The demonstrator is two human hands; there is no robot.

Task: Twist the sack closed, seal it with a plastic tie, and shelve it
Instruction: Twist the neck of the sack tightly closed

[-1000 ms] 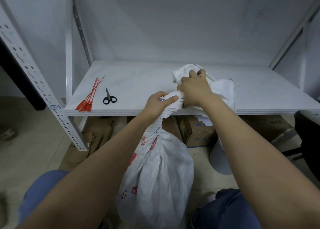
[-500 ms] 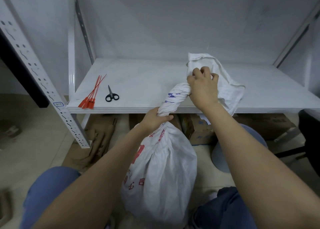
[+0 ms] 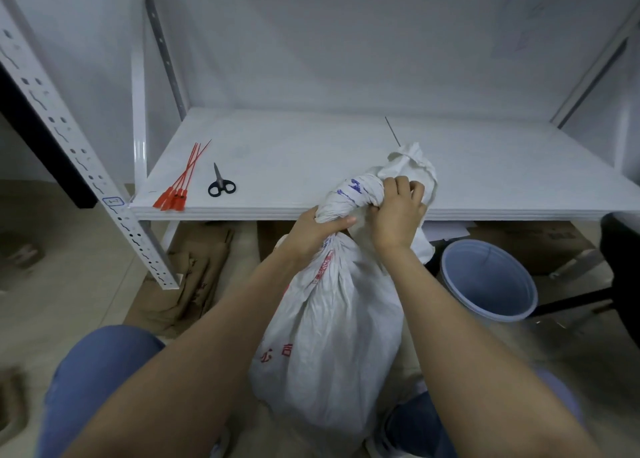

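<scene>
A white woven sack (image 3: 332,336) with red print stands on the floor between my knees, just in front of the white shelf (image 3: 311,152). Its neck is twisted into a thick rope that bends to the right. My left hand (image 3: 313,229) is clamped around the base of the twist. My right hand (image 3: 398,211) grips the upper end of the twist, with the loose mouth of the sack bunched behind it over the shelf edge. Several red plastic ties (image 3: 180,183) lie at the shelf's front left corner.
Black scissors (image 3: 220,184) lie beside the ties. A perforated white upright (image 3: 69,145) stands at the left. A blue-rimmed bucket (image 3: 488,281) sits on the floor to the right, with cardboard boxes (image 3: 540,242) under the shelf and flattened cardboard (image 3: 194,274) at the left.
My right hand has dropped and turned, folding the twisted neck down to the right. The left hand stays gripped at the base of the twist. The view has shifted left.
</scene>
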